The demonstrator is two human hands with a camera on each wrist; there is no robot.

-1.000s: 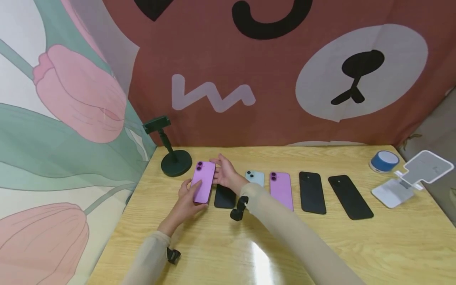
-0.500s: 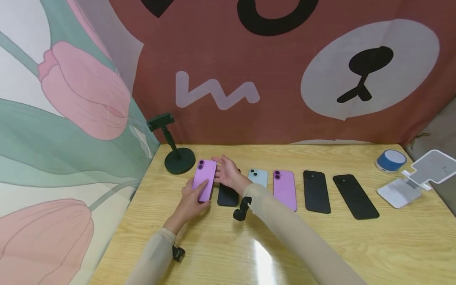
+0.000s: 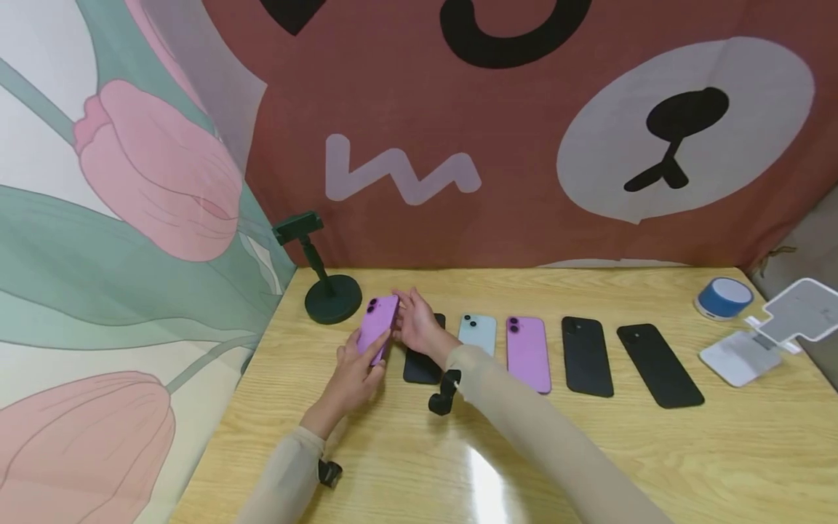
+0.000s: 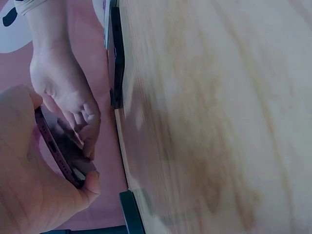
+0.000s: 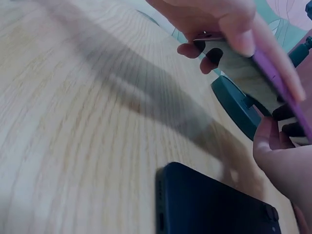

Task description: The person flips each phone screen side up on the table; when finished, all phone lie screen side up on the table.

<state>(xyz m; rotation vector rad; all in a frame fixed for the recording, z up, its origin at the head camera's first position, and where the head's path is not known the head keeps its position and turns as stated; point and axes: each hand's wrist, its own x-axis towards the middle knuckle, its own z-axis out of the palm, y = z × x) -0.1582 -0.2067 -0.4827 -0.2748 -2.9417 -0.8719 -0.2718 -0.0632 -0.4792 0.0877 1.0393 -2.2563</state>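
Note:
My left hand (image 3: 353, 378) grips a purple phone (image 3: 377, 322) by its lower part, above the wooden table, back and camera lenses facing up. In the left wrist view its bottom edge (image 4: 52, 147), with the charging port, faces me, between thumb and fingers. My right hand (image 3: 419, 329) is at the phone's right side, palm turned up, fingers loosely bent. In the right wrist view its fingertips (image 5: 269, 131) are right at the glossy screen (image 5: 241, 73), which mirrors them. Beneath the right hand lies a black phone (image 3: 421, 364), partly covered by it.
To the right, in a row, lie a light blue phone (image 3: 478, 333), another purple phone (image 3: 529, 356) and two black phones (image 3: 587, 356). A dark green stand (image 3: 332, 298) is at the back left. A blue-and-white cylinder (image 3: 724, 298) and a white folding stand (image 3: 740, 356) are at the right.
The purple phone has tilted in my left hand, so its back looks narrower and its right edge shows. My right hand stays beside it. The head view has shifted slightly.

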